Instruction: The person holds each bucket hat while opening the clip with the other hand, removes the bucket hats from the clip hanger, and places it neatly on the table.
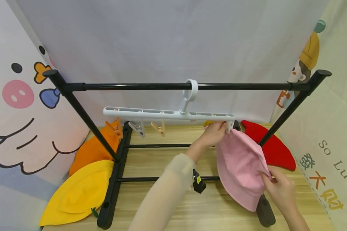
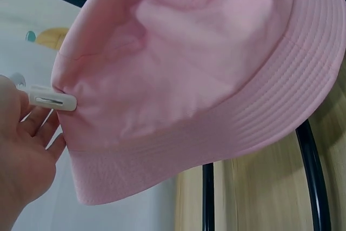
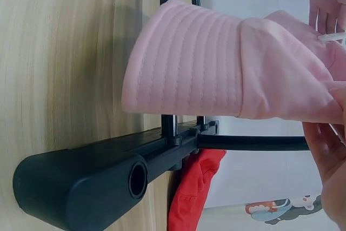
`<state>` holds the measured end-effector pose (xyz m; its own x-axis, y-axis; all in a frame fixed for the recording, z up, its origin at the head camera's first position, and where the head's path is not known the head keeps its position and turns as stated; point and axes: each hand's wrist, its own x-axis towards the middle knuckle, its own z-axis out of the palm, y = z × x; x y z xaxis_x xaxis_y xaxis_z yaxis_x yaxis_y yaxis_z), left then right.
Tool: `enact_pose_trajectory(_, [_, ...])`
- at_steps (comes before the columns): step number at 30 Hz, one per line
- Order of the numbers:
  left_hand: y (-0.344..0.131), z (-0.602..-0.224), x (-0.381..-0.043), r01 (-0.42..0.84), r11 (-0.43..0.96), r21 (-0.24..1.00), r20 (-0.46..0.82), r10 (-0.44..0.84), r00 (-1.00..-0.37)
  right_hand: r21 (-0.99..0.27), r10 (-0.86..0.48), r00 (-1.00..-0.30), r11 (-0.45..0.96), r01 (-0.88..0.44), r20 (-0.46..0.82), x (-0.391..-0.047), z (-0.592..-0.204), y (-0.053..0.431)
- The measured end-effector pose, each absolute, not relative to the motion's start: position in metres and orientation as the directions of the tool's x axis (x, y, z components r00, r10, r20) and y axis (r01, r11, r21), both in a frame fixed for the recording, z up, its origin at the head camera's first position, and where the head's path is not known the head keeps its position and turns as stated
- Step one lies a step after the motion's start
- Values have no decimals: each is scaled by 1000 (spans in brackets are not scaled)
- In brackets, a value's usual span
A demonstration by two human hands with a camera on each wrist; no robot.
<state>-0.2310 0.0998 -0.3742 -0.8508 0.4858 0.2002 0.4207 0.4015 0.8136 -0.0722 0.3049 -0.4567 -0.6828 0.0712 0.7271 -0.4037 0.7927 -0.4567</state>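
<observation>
A pink bucket hat hangs below the right end of a white clip hanger. One white clip bites the hat's edge. My left hand is at that clip, fingers bent around it; in the left wrist view the left hand has some fingertips behind the fabric. On the hat's other side, my right hand pinches the fabric between thumb and fingers. The right wrist view shows the hat's stitched brim, with the right hand partly cut off at the edge.
The hanger hooks over a black rack's top bar. Unused orange, white and beige clips dangle at its left. Yellow and orange hats lie left of the rack; a red hat lies right.
</observation>
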Motion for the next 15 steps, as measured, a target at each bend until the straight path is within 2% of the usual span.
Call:
enact_pose_trajectory(6, [100,-373,-230,416,422,806,186,486,-854,-469,94,-700,804,-365,708,-73,-456,309])
enact_pose_trajectory(15, [97,-372,-228,401,364,840,169,527,-833,-445,117,-634,808,-386,764,-75,-450,315])
